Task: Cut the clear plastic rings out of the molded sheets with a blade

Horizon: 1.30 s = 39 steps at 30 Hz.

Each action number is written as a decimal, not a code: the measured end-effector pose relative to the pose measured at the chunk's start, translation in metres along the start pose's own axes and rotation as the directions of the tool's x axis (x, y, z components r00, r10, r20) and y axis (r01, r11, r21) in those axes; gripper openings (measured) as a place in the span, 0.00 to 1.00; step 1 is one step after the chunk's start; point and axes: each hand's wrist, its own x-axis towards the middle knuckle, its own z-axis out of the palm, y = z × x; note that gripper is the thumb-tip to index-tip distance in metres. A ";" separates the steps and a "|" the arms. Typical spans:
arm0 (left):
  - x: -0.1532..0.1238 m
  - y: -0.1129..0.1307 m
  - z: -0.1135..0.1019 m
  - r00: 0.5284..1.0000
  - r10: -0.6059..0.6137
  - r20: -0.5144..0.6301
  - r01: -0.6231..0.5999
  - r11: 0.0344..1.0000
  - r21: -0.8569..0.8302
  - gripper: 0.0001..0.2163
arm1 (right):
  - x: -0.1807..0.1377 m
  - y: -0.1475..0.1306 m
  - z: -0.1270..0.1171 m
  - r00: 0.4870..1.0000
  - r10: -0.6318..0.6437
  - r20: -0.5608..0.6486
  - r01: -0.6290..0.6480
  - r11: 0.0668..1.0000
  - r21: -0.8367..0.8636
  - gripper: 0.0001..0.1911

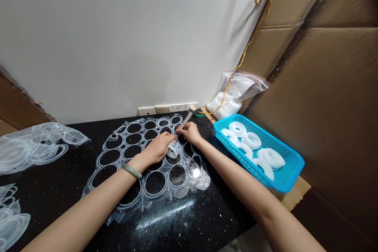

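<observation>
A translucent silicone sheet [141, 183] full of round cut-out holes lies flat on the black speckled table [183, 220]. My left hand [159, 147] rests on the sheet, fingers curled round a small stack of white rings [173, 151]. My right hand [189, 132] is closed in a pinch on a thin pale stick-like tool [186, 120], its tip at the sheet's far edge. A green bangle [132, 170] sits on my left wrist.
A blue basket [291, 173] holding several white rings stands at the right. Behind it a clear bag [236, 94] of white parts leans by the wall, with a yellow cable. Used sheets [32, 145] pile at the left. Cardboard [325, 98] walls the right side.
</observation>
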 end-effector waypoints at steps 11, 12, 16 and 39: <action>0.004 -0.004 0.004 1.000 -0.019 -0.012 0.019 1.000 0.000 0.17 | -0.008 -0.014 -0.002 0.999 -0.006 -0.042 -0.003 0.978 -0.207 0.05; 0.005 -0.005 0.004 1.000 -0.020 -0.012 0.020 1.000 -0.005 0.16 | -0.009 -0.015 -0.002 0.999 -0.004 -0.043 -0.005 0.975 -0.220 0.05; 0.007 -0.009 0.004 1.000 -0.026 -0.003 0.026 1.000 -0.017 0.16 | -0.013 -0.016 0.001 0.997 -0.068 -0.037 0.050 0.934 -0.353 0.06; 0.002 -0.011 0.012 0.999 -0.047 -0.017 0.047 0.999 -0.005 0.21 | 0.000 -0.020 -0.002 0.979 -0.174 -0.104 0.102 0.865 -0.492 0.11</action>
